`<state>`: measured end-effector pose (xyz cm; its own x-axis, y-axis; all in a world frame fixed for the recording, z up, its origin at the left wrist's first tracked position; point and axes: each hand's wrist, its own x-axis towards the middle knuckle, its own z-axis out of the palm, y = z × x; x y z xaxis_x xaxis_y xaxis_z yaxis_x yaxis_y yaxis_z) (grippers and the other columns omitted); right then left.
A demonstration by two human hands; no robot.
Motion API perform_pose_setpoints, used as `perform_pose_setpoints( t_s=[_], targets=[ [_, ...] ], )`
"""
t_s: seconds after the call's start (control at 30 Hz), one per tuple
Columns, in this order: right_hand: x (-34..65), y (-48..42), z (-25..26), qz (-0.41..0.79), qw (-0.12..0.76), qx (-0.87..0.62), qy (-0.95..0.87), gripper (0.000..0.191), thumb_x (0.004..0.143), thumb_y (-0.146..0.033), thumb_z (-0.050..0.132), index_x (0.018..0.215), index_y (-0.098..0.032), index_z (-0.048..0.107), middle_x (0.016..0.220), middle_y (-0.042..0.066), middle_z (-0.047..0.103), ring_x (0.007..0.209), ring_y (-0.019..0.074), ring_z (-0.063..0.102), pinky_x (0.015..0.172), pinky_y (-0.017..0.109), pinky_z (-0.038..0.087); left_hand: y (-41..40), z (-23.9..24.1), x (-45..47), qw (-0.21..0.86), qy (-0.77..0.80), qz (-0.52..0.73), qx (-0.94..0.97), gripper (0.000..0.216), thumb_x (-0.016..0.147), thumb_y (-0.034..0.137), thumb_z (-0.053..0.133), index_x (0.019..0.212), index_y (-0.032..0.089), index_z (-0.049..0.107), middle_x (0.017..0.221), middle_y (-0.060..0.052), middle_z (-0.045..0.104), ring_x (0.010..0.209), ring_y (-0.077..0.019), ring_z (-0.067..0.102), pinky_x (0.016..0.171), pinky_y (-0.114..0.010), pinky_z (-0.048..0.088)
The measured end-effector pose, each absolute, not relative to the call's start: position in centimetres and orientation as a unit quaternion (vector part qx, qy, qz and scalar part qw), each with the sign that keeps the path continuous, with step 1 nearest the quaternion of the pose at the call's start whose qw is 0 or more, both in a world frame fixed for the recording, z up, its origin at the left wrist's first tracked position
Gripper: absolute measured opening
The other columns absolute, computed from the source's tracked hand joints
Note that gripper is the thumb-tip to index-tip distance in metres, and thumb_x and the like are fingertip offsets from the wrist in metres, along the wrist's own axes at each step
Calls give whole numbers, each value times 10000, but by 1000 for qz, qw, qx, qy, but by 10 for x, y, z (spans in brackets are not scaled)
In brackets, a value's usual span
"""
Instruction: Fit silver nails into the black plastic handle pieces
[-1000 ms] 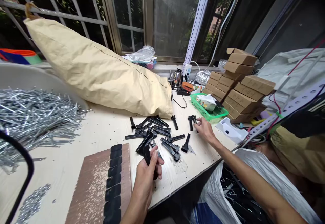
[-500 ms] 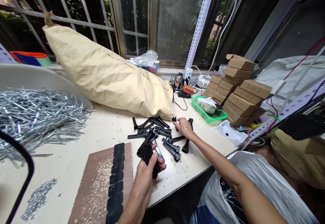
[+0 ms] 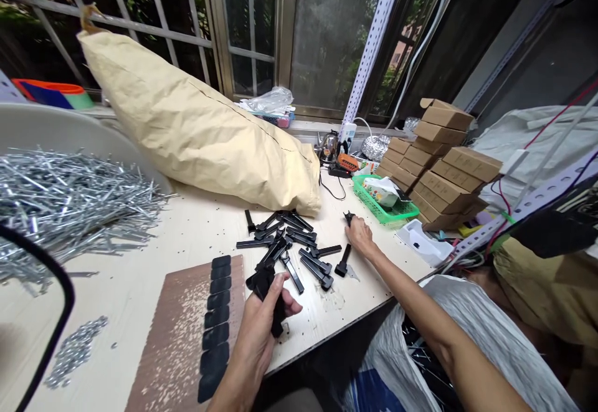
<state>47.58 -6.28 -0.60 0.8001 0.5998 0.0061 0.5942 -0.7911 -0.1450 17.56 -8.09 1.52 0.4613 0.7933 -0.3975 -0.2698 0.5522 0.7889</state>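
My left hand [image 3: 265, 320] is closed around a bundle of black plastic parts [image 3: 264, 282] near the table's front edge. Just beyond it lies a loose scatter of the same black T-shaped parts [image 3: 294, 242] on the pale table [image 3: 187, 237]. My right hand [image 3: 359, 235] reaches to the right side of that scatter, fingers curled over a black part [image 3: 348, 217] at its far tip. A single black part [image 3: 342, 261] lies just left of my right wrist.
A brown board [image 3: 177, 325] with a row of black pads [image 3: 215, 321] lies at front left. A heap of metal pins [image 3: 70, 200] fills the left side. A big tan sack [image 3: 196, 131], green basket [image 3: 384, 207], cardboard boxes [image 3: 443, 169] and white tray [image 3: 423, 242] stand behind and right.
My right hand moved from the far right part in to the pile, then back out right to another part. My left hand stayed put with its bundle.
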Motion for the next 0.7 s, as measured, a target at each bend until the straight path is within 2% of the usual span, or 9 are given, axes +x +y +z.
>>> perform_pose_setpoints(
  t_s=[0.13,0.2,0.27,0.33,0.37,0.43,0.53,0.6,0.7],
  targets=[
    [468,-67,6,30,72,-939,-334,344,829,-148,455,1153,-61,529,1073,212,596,976,273,603,771,330,434,-80,20,165,783,403,349,321,476,739,386,689,1106,117,549,735,-60,666,569,-151,639,560,-265,534],
    [451,-72,19,22,84,-922,-377,382,826,-175,464,1198,-91,496,1077,171,604,991,254,588,790,315,425,-78,22,158,770,412,370,318,475,756,371,679,1127,106,544,806,-104,691,613,-163,661,588,-267,541],
    [422,-80,32,18,139,-878,-457,387,837,-234,461,1213,-145,480,1047,104,617,960,217,584,791,289,423,-78,22,153,757,415,394,315,480,769,358,673,1152,101,541,895,-144,701,689,-182,682,653,-282,549],
    [379,-90,39,44,235,-797,-555,345,848,-283,439,1171,-181,506,969,53,629,861,186,590,748,273,439,-80,22,151,754,402,418,307,488,776,352,671,1176,106,541,987,-166,693,804,-210,689,740,-311,546],
    [355,-95,41,74,281,-748,-597,326,856,-298,423,1147,-192,523,957,42,629,833,179,589,737,274,449,-82,21,152,758,390,427,300,491,775,354,672,1185,115,544,1027,-168,686,865,-223,682,781,-328,539],
    [308,-104,39,124,319,-690,-638,327,845,-303,434,1137,-202,542,958,47,627,831,190,589,739,297,471,-87,19,154,768,363,446,283,481,770,365,679,1181,142,566,1087,-153,673,979,-236,653,861,-343,511],
    [255,-113,31,154,300,-675,-656,475,831,-281,458,1305,-247,454,1112,87,582,966,236,579,815,363,490,-94,15,150,766,331,482,267,459,749,360,702,1164,195,597,1139,-103,661,1105,-217,591,958,-312,451],
    [238,-115,30,182,274,-669,-666,554,832,-261,471,1376,-303,379,1139,90,559,999,242,576,838,381,494,-96,11,140,761,338,487,265,473,713,332,738,1150,202,611,1134,-86,665,1129,-206,575,974,-285,435],
    [239,-111,39,288,241,-577,-725,512,818,-326,560,1321,-333,463,1043,62,587,855,204,620,737,340,526,-92,5,117,759,384,455,262,483,642,303,792,1073,142,644,1040,-111,694,1018,-231,632,888,-294,495]
  ],
)
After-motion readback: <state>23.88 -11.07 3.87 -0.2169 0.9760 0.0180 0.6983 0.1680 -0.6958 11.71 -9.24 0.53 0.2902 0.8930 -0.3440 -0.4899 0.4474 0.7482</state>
